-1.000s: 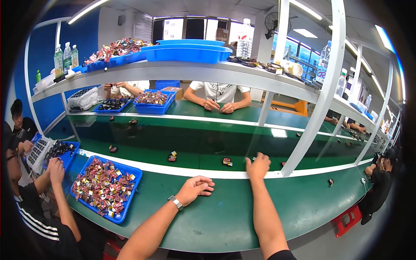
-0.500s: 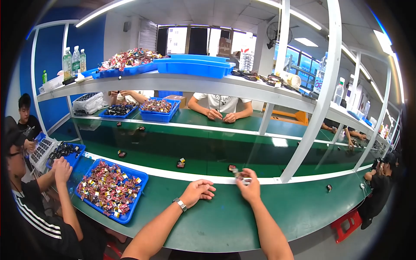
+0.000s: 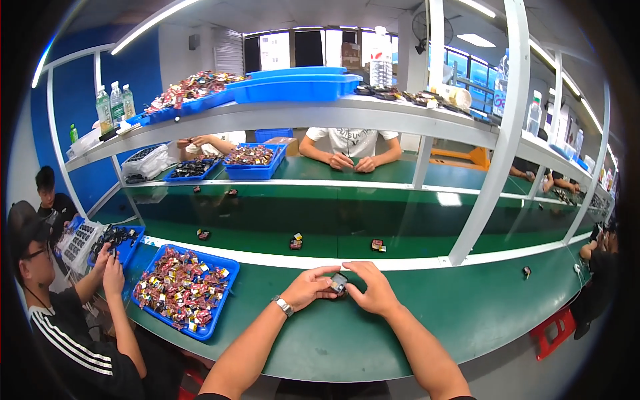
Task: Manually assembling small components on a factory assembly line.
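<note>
Both forearms slant inward from the near side over the green bench (image 3: pixel 320 350). The left hand (image 3: pixel 311 287) lies turned inward, its grip pinching a small grey part (image 3: pixel 339 283) between thumb and fingers. The right hand (image 3: pixel 372 287) arches around the part's right side, index finger bent; whether its grip clamps the part I cannot tell.
</note>
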`<state>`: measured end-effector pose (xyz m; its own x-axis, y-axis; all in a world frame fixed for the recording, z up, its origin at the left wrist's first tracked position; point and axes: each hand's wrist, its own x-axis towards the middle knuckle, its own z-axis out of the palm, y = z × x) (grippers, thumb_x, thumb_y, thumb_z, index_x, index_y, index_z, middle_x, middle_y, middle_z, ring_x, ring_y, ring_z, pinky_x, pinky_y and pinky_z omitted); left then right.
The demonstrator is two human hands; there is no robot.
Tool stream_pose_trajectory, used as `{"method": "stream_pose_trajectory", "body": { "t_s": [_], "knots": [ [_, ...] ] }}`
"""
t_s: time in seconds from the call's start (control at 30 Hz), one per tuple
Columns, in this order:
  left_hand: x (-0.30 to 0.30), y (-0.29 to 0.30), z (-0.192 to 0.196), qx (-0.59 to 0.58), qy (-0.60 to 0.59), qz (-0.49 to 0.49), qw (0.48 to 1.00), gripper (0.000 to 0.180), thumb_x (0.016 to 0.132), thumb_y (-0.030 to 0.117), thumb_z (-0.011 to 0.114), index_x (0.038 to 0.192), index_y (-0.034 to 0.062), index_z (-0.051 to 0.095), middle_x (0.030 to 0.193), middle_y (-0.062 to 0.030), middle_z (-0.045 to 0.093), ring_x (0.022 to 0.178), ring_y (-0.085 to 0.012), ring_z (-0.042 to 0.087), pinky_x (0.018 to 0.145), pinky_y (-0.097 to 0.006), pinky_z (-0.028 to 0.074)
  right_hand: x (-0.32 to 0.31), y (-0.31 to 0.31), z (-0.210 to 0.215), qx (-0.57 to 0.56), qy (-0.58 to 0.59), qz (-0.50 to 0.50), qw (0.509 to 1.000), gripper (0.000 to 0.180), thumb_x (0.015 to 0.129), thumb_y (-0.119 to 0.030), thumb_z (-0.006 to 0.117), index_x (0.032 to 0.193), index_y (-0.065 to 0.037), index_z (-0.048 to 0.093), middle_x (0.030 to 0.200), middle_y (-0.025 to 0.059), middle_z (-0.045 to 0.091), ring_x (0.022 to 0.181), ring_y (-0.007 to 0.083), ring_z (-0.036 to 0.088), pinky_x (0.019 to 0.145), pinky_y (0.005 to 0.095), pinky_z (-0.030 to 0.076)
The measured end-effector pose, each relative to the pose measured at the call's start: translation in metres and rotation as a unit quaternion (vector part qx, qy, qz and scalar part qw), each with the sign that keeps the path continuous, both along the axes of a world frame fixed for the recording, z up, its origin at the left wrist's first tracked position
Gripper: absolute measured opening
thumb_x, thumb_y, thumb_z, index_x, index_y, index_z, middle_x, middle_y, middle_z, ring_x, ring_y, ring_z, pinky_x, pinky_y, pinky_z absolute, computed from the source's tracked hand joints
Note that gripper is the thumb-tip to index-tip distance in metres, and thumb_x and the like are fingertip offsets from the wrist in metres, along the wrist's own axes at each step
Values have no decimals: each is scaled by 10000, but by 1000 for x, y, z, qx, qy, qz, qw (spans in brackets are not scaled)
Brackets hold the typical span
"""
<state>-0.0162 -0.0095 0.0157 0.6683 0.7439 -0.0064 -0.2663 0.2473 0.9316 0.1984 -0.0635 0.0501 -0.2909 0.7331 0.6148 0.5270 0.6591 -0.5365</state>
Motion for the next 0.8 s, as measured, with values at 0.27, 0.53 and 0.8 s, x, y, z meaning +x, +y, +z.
{"method": "stream_pose_trajectory", "body": {
  "t_s": [0.27,0.53,0.8],
  "knots": [
    [5,-4,1,-7,0,29,1000,298,965,39,528,1257,57,469,1151,-109,622,1074,-214,632,948,-414,550,-4,1,-5,27,-45,-23,998,276,772,-19,688,1033,-107,708,1120,60,616,1026,256,594,843,359,530],
    [8,-6,3,-6,8,32,999,309,959,-9,496,1260,53,462,1155,-114,621,1089,-218,629,958,-412,548,8,4,-4,-22,-72,66,995,406,724,96,571,1046,-108,709,1214,99,581,1140,299,542,929,386,498],
    [8,-6,2,11,28,21,999,351,953,-19,495,1300,28,475,1193,-109,612,1092,-209,625,971,-395,542,12,6,-3,-23,-121,42,991,230,774,-17,686,979,-118,708,1229,76,578,1166,292,526,967,392,473]
  ]
}}
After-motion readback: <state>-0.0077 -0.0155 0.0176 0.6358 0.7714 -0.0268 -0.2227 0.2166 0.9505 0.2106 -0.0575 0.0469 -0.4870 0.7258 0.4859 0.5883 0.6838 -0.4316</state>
